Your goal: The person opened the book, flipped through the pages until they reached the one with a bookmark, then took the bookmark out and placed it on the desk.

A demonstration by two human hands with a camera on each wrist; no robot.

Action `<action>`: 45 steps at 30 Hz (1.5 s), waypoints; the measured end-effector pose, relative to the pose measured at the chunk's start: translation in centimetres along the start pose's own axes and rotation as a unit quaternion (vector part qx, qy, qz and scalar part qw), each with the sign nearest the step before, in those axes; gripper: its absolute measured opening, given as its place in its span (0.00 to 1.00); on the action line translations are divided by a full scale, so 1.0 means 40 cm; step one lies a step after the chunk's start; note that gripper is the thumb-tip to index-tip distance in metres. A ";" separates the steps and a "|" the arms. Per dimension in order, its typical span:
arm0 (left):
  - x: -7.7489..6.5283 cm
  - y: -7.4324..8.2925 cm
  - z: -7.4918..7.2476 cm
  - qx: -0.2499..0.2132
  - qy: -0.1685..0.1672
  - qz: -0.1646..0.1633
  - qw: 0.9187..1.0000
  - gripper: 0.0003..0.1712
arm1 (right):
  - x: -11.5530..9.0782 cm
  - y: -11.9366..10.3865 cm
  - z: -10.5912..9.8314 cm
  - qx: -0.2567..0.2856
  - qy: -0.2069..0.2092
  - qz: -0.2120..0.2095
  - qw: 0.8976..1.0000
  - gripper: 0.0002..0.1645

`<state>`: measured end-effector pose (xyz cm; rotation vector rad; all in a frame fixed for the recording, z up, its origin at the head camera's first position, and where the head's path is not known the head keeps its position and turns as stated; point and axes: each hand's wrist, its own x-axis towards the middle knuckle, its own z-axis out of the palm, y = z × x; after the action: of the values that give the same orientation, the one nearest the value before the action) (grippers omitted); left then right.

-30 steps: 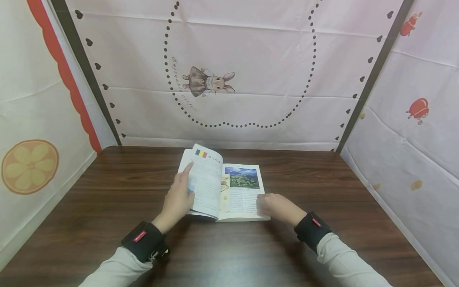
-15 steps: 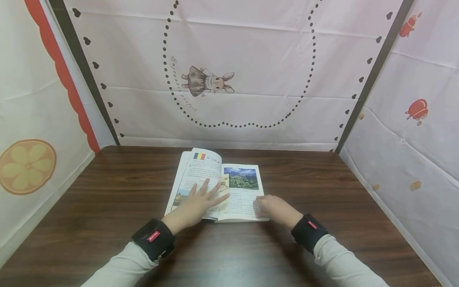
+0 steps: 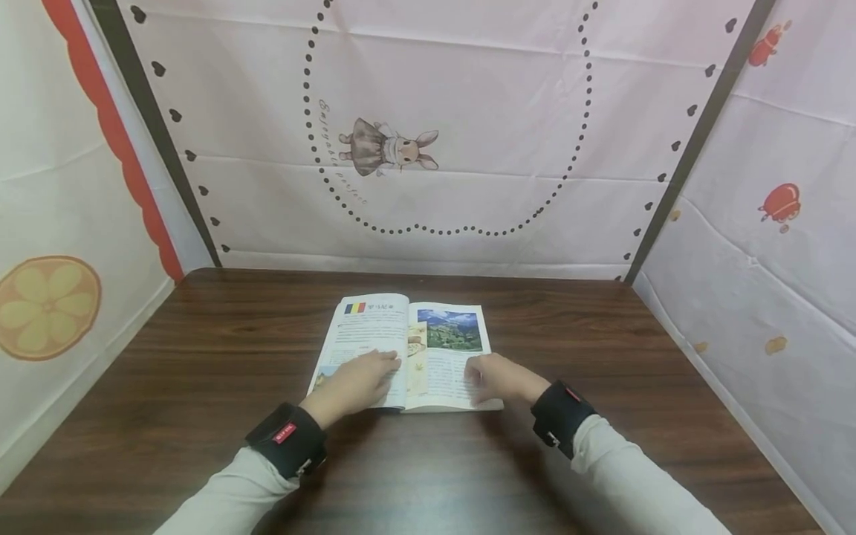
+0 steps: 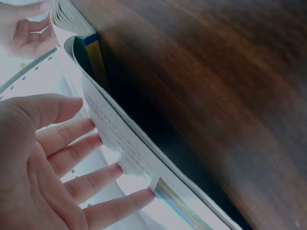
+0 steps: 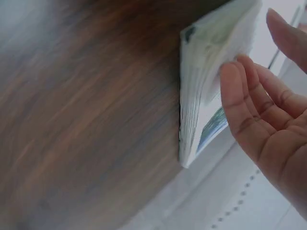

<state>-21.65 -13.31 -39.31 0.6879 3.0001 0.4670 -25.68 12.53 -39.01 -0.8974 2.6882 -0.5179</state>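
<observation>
An open book (image 3: 364, 332) lies on the brown wooden table. Its left page carries a small blue, yellow and red flag and printed text; a landscape photo (image 3: 451, 331) tops the right page. My left hand (image 3: 357, 383) is over the lower left page near the spine, and in the left wrist view its spread fingertips (image 4: 112, 170) touch the page. Over the lower right page is my right hand (image 3: 504, 377). The right wrist view shows its fingers (image 5: 232, 84) loosely bent at the paper, the thumb apart, nothing pinched between them.
The dark wood table (image 3: 221, 349) extends around the book on all sides. A patterned white cloth wall (image 3: 495, 148) with a rabbit print rises behind it, and cloth walls stand left and right. Both wrists wear black bands (image 3: 287, 440).
The raised left leaf has come down flat onto the left side. My left hand has moved from the leaf's outer edge inward over the page. The right hand has shifted slightly left, its fingers loosening.
</observation>
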 end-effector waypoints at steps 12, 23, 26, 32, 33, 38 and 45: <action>0.007 -0.010 0.012 0.005 0.013 -0.014 1.000 0.20 | 0.111 -0.049 0.004 0.353 0.033 0.163 0.921 0.15; 0.014 0.011 0.010 0.002 0.010 -0.026 1.000 0.20 | 0.171 -0.089 0.032 0.384 0.031 0.165 0.908 0.13; 0.012 0.013 0.007 0.000 0.007 -0.027 1.000 0.20 | 0.173 -0.088 0.033 0.375 0.034 0.163 0.912 0.11; 0.008 0.016 0.008 0.014 0.014 -0.025 0.999 0.20 | 0.162 -0.048 0.020 0.366 0.041 0.183 0.911 0.11; 0.008 0.018 0.008 0.017 0.016 -0.024 0.999 0.20 | 0.156 -0.034 0.016 0.364 0.042 0.188 0.911 0.11; 0.007 0.020 0.009 0.022 0.023 -0.023 0.999 0.19 | 0.110 0.041 -0.008 0.338 0.032 0.205 0.918 0.14; 0.012 0.022 0.008 0.025 0.019 -0.024 0.999 0.20 | 0.012 0.144 -0.054 0.341 0.025 0.207 0.917 0.15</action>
<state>-21.69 -12.25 -39.33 0.6158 3.0650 0.4091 -29.83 17.06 -39.49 -0.1176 2.3399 -1.2590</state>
